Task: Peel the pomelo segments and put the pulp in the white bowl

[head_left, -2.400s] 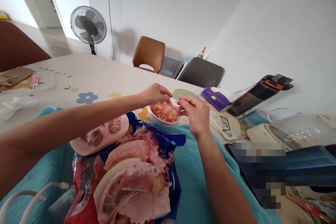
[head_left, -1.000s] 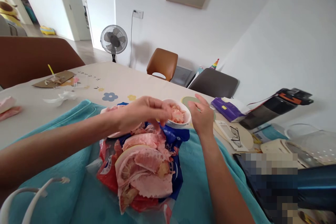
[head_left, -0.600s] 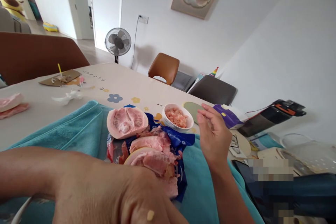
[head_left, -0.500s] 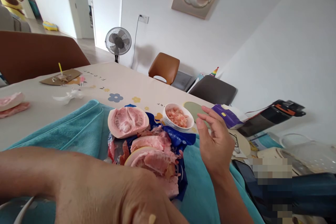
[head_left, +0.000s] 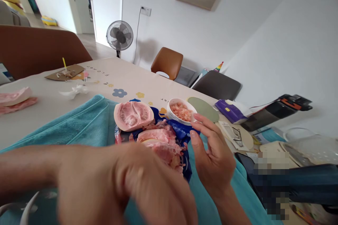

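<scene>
White-rimmed bowl (head_left: 174, 115) stands just past the right hand (head_left: 216, 151), fingers loosely parted; cut pomelo (head_left: 134, 115) lies left of them; left hand (head_left: 126, 182) blurred, grip unreadable; teal towel (head_left: 202, 190) opens between; fan (head_left: 120, 36) far beyond.

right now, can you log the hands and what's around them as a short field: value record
left hand: foreground, blurred; whether it holds anything cannot be seen
right hand: fingers loosely curled, close to the bowl, nothing visible in it
bowl contents: pink fruit pieces
fruit rind half: pale pink, inner side showing
torn peel: on blue plastic
towel: teal, beneath the plastic
background: fan, brown chair
</scene>
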A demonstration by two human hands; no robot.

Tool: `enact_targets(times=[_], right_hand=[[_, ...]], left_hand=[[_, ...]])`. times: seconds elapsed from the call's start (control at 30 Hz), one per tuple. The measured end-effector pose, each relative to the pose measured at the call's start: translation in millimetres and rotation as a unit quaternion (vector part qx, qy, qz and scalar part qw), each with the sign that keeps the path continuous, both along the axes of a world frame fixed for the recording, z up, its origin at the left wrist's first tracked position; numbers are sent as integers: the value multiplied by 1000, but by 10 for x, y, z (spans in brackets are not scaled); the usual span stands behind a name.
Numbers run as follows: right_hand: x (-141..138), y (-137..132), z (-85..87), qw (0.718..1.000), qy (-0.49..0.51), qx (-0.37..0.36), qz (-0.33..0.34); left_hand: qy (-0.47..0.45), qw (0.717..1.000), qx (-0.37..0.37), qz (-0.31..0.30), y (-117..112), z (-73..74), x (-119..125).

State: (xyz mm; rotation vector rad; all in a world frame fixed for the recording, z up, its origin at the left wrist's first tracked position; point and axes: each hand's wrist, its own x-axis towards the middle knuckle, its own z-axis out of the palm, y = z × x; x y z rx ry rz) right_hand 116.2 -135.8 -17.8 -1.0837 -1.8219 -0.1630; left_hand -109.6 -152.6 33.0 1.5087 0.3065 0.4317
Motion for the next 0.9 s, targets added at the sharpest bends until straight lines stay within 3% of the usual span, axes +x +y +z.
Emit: enact_targets(times=[0.07,0.17,0.27,0.37,0.47,0.6,0.77,0.9], right_hand=[[-18,-26,1,999,23,-19,20],[-35,-68,2,995,64,-71,30],[-49,-111,-1,988,76,-117,68],[-81,-134,-3,979,77,-151,117],[-131,-135,13,981,63,-147,110],[-185,-140,45,992,6,-93,88],[-198,-151,42,994,-82,25,69],[-198,-169,59,991,-102,34,77]], left_hand=[[2,994,-79,70,178,-12,69],[3,967,-191,166,425,-207,184],[8,959,-234,160,534,-372,248],[-1,960,-234,152,533,-397,244],[4,961,-234,147,517,-366,224],[12,961,-234,148,514,-352,231],[30,959,-194,203,489,-361,260],[63,966,-129,214,480,-338,242]])
